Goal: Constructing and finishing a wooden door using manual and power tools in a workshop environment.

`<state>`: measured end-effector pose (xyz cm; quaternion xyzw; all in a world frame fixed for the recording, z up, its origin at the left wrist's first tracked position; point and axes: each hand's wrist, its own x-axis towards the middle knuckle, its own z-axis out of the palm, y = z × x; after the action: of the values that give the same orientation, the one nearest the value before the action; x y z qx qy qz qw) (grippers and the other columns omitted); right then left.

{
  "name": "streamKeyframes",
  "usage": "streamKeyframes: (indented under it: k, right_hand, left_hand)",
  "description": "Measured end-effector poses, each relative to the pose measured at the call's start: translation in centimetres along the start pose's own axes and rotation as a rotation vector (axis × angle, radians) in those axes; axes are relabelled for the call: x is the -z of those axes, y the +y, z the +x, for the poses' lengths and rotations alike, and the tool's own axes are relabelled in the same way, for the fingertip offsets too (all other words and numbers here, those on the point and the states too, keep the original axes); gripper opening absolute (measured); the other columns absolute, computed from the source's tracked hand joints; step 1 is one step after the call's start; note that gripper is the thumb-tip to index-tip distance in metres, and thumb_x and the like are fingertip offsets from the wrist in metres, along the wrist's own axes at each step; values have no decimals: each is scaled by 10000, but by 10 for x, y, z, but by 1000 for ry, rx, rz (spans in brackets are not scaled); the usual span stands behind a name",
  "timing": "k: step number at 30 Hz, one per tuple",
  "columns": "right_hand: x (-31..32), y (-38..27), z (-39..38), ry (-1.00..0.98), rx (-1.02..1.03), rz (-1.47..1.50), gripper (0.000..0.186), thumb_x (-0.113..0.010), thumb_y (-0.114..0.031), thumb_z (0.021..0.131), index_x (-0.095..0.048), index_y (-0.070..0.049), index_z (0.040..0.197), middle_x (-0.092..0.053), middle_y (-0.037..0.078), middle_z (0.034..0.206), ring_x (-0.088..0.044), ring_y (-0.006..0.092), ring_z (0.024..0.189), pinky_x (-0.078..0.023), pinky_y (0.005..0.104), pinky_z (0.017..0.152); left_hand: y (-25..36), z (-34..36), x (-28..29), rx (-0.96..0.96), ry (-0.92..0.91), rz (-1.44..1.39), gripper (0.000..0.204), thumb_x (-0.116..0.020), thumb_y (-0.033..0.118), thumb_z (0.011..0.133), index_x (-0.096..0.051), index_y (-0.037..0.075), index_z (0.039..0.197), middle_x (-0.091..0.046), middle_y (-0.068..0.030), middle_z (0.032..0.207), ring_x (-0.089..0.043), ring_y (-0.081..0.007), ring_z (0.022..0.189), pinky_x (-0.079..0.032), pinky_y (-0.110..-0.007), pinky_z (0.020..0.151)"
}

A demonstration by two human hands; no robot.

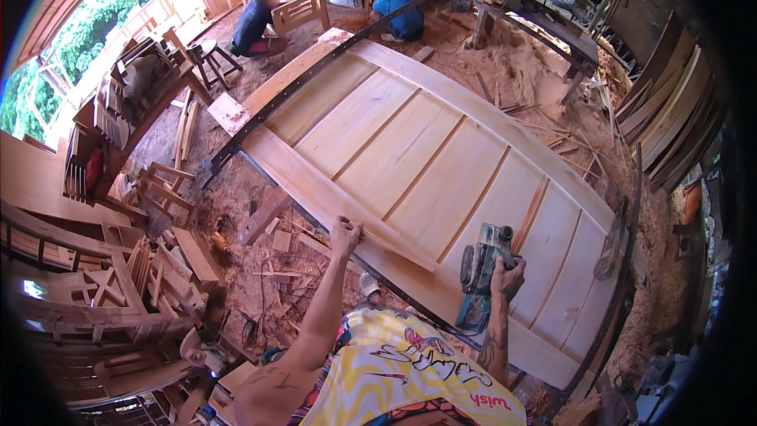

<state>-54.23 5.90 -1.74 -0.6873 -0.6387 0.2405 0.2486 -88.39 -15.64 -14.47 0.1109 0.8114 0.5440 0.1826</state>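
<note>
A large pale wooden panel [410, 138] with several boards in a frame lies slanted in front of me. In my right hand [507, 278] is a teal and black electric planer [476, 276], gripped by its handle above the near right part of the panel. My left hand [345, 237] is at the panel's near edge with its fingers curled closed. They appear to hold a light wooden strip [398, 248] lying along that edge; the exact grip is partly hidden.
A dark metal bar [303, 87] crosses the panel's far left end. Two people [256, 24] crouch beyond it near a wooden chair frame [301, 12]. Wooden furniture parts [102, 292] are stacked at left, curved planks [670, 95] lean at right. Shavings and offcuts cover the floor.
</note>
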Motion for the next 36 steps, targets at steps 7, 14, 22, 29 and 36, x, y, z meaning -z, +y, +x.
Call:
streamKeyframes:
  k: [7,14,22,29,36]
  right_hand:
    - [0,6,1,4,38,1,443,-706,-352,830,-550,-45,1109,-673,274,1025,-653,469,972,-514,534,840]
    - [-2,8,2,22,89,2,420,-700,-326,836,-554,-26,1092,-678,270,999,-659,468,948,-515,529,833]
    - [-5,12,3,41,80,0,432,-713,-326,827,-564,-14,1085,-678,279,990,-659,473,942,-516,523,828]
    - [-4,10,4,26,79,45,411,-709,-303,822,-575,-9,1075,-680,285,1005,-660,468,955,-512,518,838]
    - [-7,2,7,48,92,20,408,-707,-302,824,-575,-11,1077,-682,283,992,-659,471,957,-510,519,838]
  left_hand:
    - [6,-1,-1,56,-22,-79,370,-741,165,846,-505,-55,1027,-682,-145,675,-694,-205,578,-545,-307,508]
    - [7,0,-2,17,-20,-52,325,-705,137,847,-511,-65,1012,-676,-130,658,-671,-189,551,-538,-296,501]
    - [13,-3,-1,10,-19,-9,332,-696,128,843,-503,-68,1029,-676,-134,661,-671,-192,550,-549,-304,521]
    - [8,-1,0,16,-25,-20,343,-705,132,848,-506,-68,1043,-678,-142,661,-680,-196,560,-550,-308,518]
    - [7,8,-2,17,-26,-40,337,-704,132,855,-503,-66,1040,-675,-137,661,-681,-196,559,-548,-303,512]
